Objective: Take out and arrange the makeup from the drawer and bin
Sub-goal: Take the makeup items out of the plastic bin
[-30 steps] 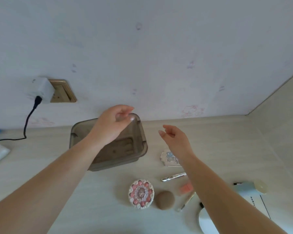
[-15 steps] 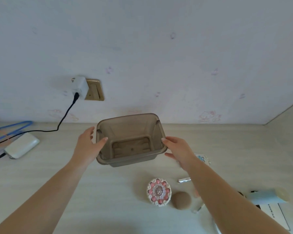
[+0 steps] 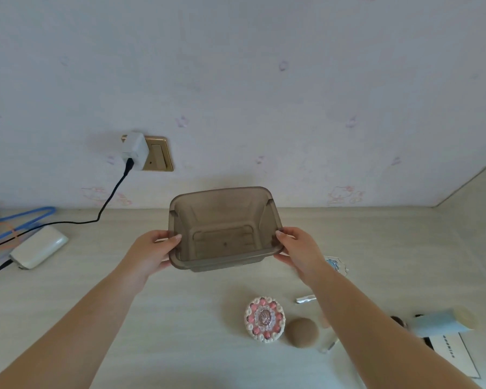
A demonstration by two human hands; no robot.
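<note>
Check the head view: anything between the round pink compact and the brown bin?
Nothing. Bare tabletop separates the round pink compact from the brown bin, which both hands hold.

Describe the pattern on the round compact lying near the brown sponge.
Round compact: pink dots ringed by white pearl-like beads, with a clear jewelled centre; head view.

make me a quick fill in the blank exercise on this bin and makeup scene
1. The brown bin is gripped by ____ hands, the left hand and the right hand.
2. Inside, the bin looks ____.
3. The round pink compact lies just left of the brown ____.
4. The white charger is plugged into the ____ socket on the wall.

Missing words: both; empty; puff; gold
</note>
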